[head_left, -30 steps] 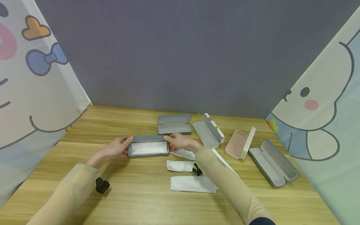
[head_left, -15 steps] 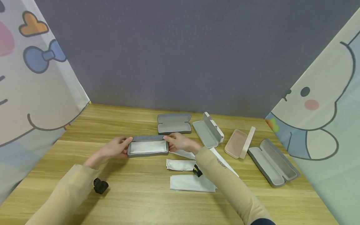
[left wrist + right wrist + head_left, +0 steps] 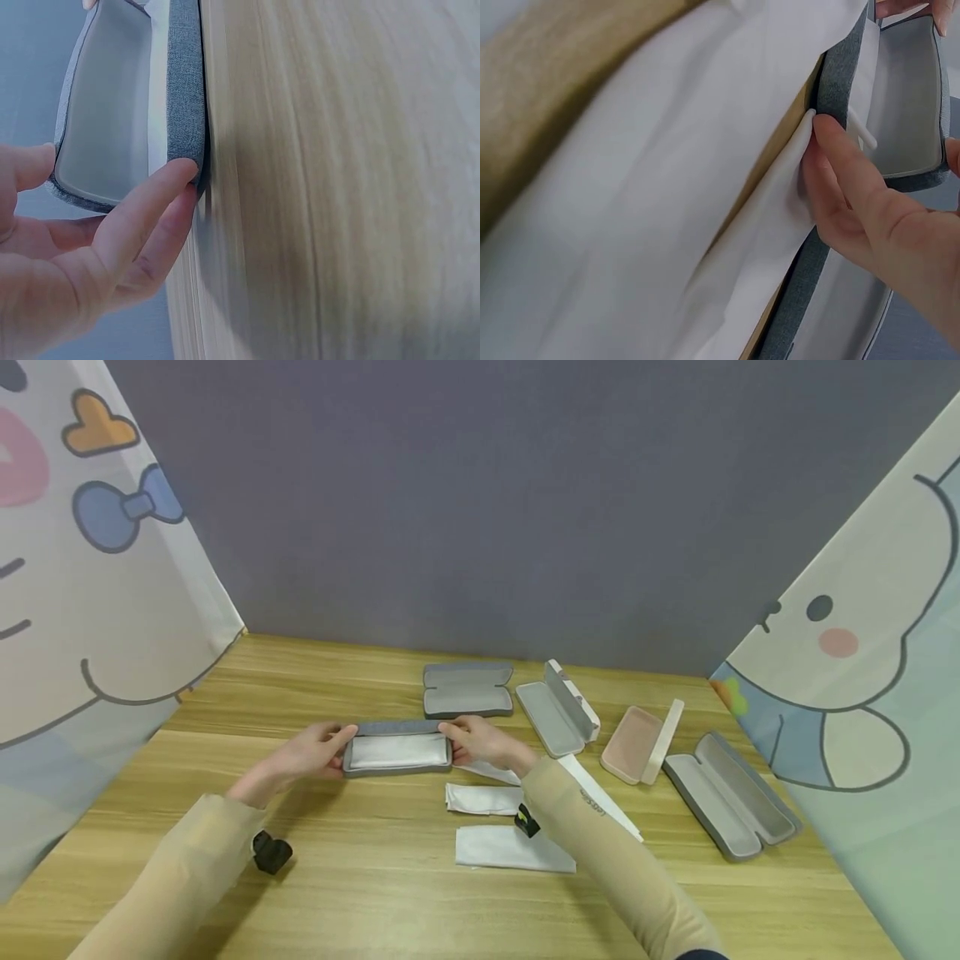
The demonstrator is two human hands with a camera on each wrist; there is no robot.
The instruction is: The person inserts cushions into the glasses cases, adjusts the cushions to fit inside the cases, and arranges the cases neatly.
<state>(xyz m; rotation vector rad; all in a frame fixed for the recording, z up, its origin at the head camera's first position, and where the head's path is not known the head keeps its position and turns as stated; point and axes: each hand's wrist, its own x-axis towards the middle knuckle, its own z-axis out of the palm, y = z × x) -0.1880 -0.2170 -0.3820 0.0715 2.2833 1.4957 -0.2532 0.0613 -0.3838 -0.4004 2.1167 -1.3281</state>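
Note:
A grey fabric glasses case (image 3: 397,770) lies on the wooden table with its lid (image 3: 109,105) raised. Inside it is a folded white cloth (image 3: 397,750). My left hand (image 3: 307,752) grips the case's left end, thumb at the lid edge and fingers against the base. The right end is gripped by my right hand (image 3: 486,742), its thumb up at the lid too. In the right wrist view, loose white cloth (image 3: 772,232) touches the right fingertips beside the case.
Behind and right stand other opened cases: a grey one (image 3: 467,700), a white one (image 3: 550,718), a pink one (image 3: 632,745) and a dark grey one (image 3: 712,802). Folded white cloths (image 3: 513,848) lie near my right forearm. A grey panel (image 3: 480,510) closes off the back.

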